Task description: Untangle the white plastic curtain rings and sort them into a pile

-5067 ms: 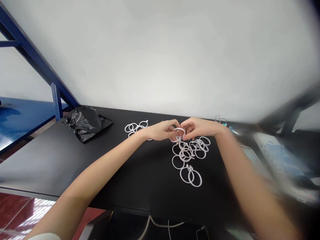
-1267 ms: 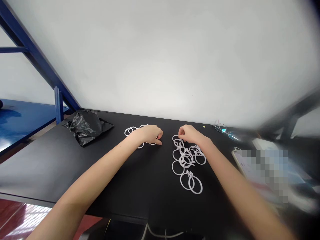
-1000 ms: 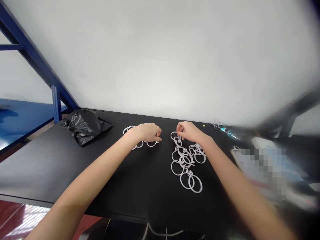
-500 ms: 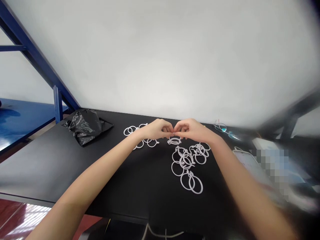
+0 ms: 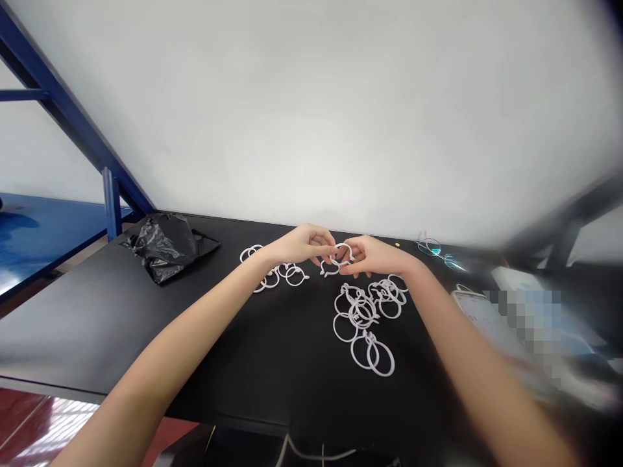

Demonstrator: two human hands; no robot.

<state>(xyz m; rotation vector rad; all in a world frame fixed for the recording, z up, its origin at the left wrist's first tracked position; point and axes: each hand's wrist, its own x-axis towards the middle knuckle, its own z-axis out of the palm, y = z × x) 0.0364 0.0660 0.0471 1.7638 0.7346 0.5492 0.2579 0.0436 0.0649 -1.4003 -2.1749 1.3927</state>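
A white plastic shower curtain ring [image 5: 345, 245] is held up between my two hands, above the black table. My left hand [image 5: 314, 244] pinches its left side between thumb and fingertips. On the opposite side, the fingers of my right hand [image 5: 363, 255] are closed on the same ring. Just below and behind the fingers shows part of another white ring [image 5: 331, 272]. A loose group of similar rings [image 5: 295, 275] lies by my left wrist, partly hidden by the forearm. A larger overlapping pile of rings [image 5: 363, 312] lies in front of my right hand.
A crumpled black plastic bag [image 5: 168, 246] sits at the back left of the table [image 5: 233, 363]. Eyeglasses [image 5: 431, 247] lie at the back right, with a phone [image 5: 479, 318] nearer me. A blue metal frame [image 5: 113, 201] stands on the left; a pale wall [image 5: 311, 117] rises behind.
My fingertips, which met close together above a ring, have moved slightly apart. The held ring is now raised and turned, plainly visible between both hands.
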